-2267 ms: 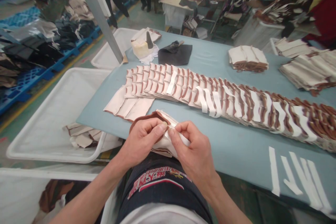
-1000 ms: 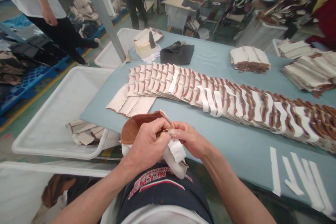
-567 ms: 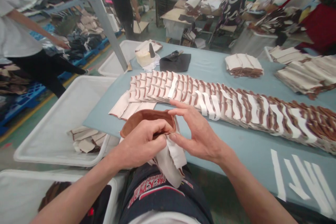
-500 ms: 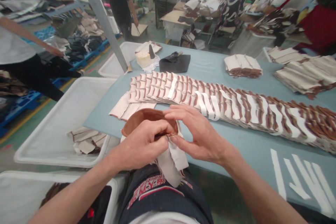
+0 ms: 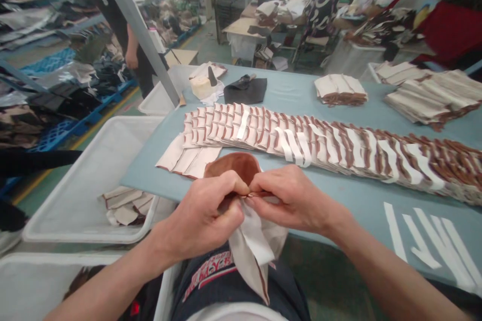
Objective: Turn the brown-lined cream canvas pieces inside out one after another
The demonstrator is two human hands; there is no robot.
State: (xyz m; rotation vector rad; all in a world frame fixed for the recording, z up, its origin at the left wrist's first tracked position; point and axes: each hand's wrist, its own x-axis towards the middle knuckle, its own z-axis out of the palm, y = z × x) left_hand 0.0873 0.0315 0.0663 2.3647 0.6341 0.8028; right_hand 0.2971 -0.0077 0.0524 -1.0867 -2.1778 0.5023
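Above my lap, both hands pinch the edge of a brown leather-like piece with pale backing (image 5: 235, 165), curved into a loop. My left hand (image 5: 213, 205) closes thumb and forefinger on the edge. Close beside it, my right hand (image 5: 291, 195) grips the same edge, its fingertips almost meeting the left ones. A white strip (image 5: 260, 247) hangs from under the fingers over the pale side. The exact spot between the fingertips is partly hidden.
A long overlapping row of similar pieces (image 5: 252, 128) lies across the blue table (image 5: 339, 205), with white strips on it. Loose white strips (image 5: 433, 241) lie at right. Stacks (image 5: 341, 89) and a black cloth (image 5: 246, 90) sit farther back. White bins (image 5: 75, 195) stand at left beside a metal post (image 5: 139, 30).
My right fingers have gone from loosely spread to a pinch on the edge. The loop has narrowed and its hanging part swung right. People at left have moved.
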